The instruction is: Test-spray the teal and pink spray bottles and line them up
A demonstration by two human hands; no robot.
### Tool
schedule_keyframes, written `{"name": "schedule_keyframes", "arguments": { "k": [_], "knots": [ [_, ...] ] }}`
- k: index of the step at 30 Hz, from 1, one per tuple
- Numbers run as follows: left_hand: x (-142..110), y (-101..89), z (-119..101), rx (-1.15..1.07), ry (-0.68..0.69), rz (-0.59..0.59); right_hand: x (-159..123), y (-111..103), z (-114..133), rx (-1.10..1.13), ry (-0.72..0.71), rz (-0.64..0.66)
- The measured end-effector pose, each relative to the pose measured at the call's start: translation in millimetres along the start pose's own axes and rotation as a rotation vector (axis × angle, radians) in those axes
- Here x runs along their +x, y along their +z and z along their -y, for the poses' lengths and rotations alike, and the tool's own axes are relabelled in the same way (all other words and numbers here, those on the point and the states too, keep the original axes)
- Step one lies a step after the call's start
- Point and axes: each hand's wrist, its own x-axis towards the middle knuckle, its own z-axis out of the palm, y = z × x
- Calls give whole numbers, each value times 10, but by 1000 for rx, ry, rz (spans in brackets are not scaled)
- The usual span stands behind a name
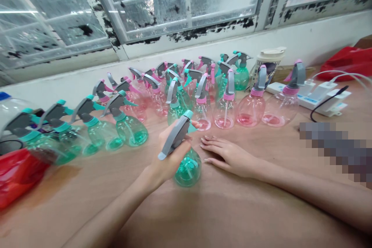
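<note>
My left hand (pixel 170 157) is wrapped round the neck of a green spray bottle (pixel 188 170) with a grey and teal trigger head, close to the middle of the table. The bottle is tilted a little, and part of its neck is hidden by my fingers. Just right of it, my right hand (pixel 232 154) lies palm down on the tabletop with fingers stretched out, holding nothing. Beyond my hands stand pink spray bottles (pixel 225 113) in a row. To the left runs a line of green spray bottles (pixel 132 130).
Several more spray bottles (pixel 159 99) crowd toward the window wall. A lidded cup (pixel 269 62) and a white power strip (pixel 319 99) with cables are at the back right. Red plastic bags lie at the left (pixel 20 176) and far right (pixel 348 62). A pixelated patch covers the right edge.
</note>
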Motion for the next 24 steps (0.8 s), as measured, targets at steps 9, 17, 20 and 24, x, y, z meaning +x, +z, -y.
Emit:
{"name": "schedule_keyframes", "arguments": {
  "k": [9, 17, 20, 24],
  "knots": [
    [17, -52, 26, -16, 6, 27, 4, -7, 4, -20, -4, 10],
    [16, -10, -8, -53, 62, 56, 0, 4, -6, 3, -9, -8],
    [9, -10, -3, -44, 81, 54, -1, 0, 1, 3, 1, -8],
    [5, -18, 33, -18, 66, 34, -4, 3, -4, 10, -1, -9]
  ]
}}
